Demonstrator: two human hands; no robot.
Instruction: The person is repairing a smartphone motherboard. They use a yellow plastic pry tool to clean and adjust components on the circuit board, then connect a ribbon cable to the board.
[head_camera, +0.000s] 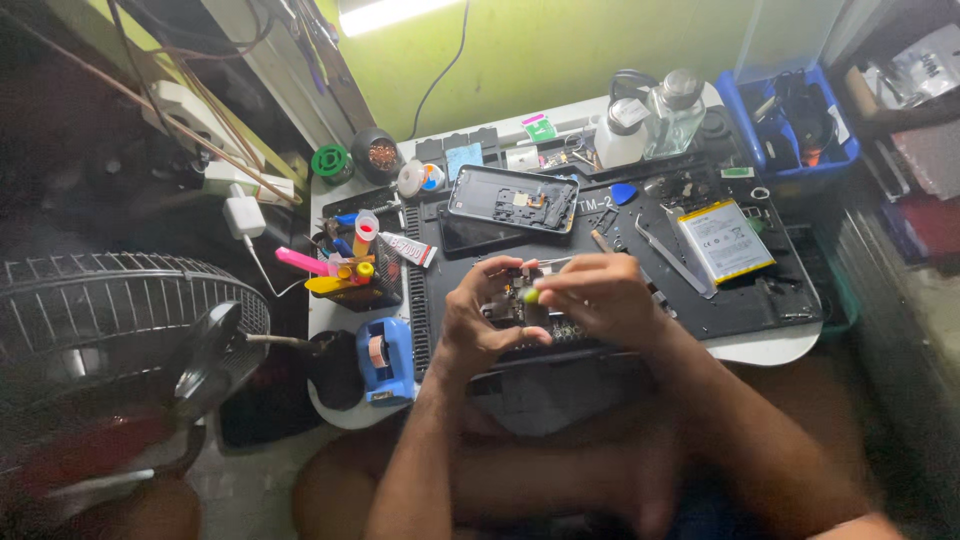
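Left hand (478, 322), right hand (598, 296) pinch small circuit board (507, 308) — flat, dark

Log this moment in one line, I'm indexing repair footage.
left hand: holds circuit board | right hand: small tool with green tip on board | work mat: phone frame, battery

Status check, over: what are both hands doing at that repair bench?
Left hand steadies small circuit board. Right hand pinches yellow-green-tipped tool over it. Opened phone shell and battery lie clear on mat.
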